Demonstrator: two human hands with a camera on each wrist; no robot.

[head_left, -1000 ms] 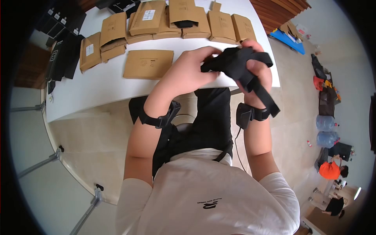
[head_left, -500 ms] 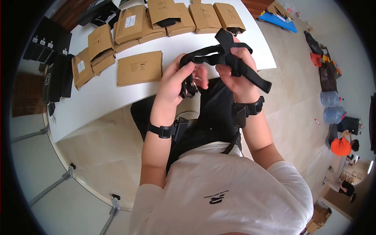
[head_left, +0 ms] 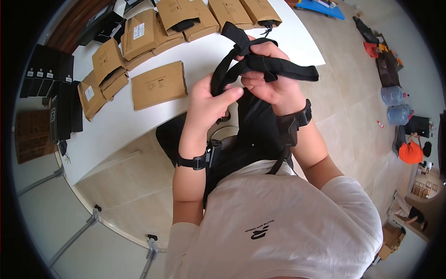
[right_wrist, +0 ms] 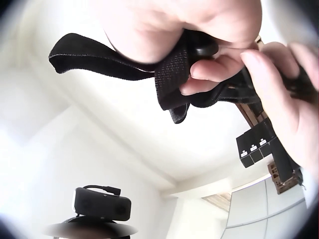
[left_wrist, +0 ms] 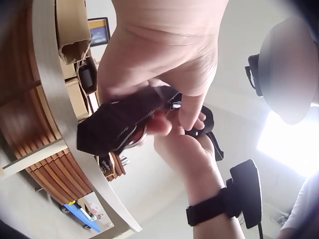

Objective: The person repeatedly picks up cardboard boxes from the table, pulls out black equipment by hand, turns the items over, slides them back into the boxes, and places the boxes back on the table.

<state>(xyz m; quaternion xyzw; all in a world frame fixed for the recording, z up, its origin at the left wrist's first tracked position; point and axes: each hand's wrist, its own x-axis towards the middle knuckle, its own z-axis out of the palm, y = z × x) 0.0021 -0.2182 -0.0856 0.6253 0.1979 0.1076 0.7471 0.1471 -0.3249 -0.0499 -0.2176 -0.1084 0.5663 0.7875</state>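
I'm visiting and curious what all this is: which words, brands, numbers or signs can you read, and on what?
Nothing is legible enough to quote.
White short-sleeved T-shirt: black logo and tiny lettering, unreadable.
Flat brown cardboard box lying alone: printed symbols, too small.
White rectangular label on a brown cardboard box: too small.
White stickers on black boxes: too small.
Black webbing strap: no text visible.

Can read no word, brand or number. Can see a dark logo (head_left: 259, 232) with tiny blurred lettering on the white shirt (head_left: 302, 204), small printed marks (head_left: 151, 87) on the flat cardboard box (head_left: 169, 81), and unreadable white labels (head_left: 49, 74) on black boxes (head_left: 41, 86) and two cartons (head_left: 148, 21).
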